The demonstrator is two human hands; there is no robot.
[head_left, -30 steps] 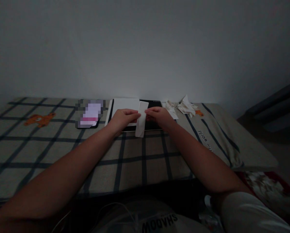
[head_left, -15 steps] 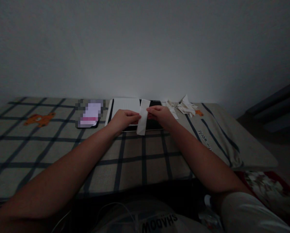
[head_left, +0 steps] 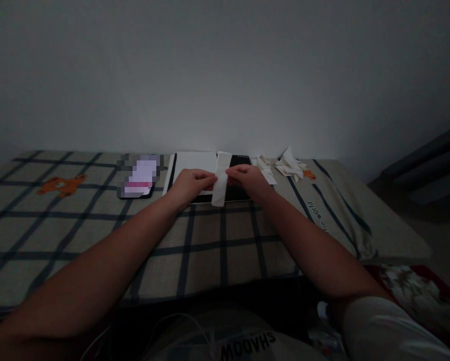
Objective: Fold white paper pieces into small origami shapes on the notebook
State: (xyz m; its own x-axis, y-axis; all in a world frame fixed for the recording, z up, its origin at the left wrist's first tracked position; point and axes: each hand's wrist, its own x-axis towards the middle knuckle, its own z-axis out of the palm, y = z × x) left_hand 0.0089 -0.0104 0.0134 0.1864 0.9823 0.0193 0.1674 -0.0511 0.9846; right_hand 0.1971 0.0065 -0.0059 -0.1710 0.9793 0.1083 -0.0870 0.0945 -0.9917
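A narrow white paper strip (head_left: pixel 221 175) stands between my two hands, its long sides running away from me. My left hand (head_left: pixel 193 185) pinches its left edge between thumb and fingers. On the opposite edge, my right hand (head_left: pixel 249 179) has the same kind of pinch. Beneath them lies a black board or folder (head_left: pixel 241 161) with a white sheet (head_left: pixel 194 160) over its left part; my hands hide some of both. Just right of the board are crumpled white paper pieces (head_left: pixel 290 164).
A checked cloth (head_left: pixel 164 265) covers the table up to the wall. On the left lies a lit phone (head_left: pixel 141 176), its screen blurred. A red container with paper scraps (head_left: pixel 416 291) sits low at the right, and a clear bottle (head_left: pixel 324 336) is near my lap.
The paper strip has shifted slightly up and its lower end looks flatter. Both hands keep their pinch and have barely moved.
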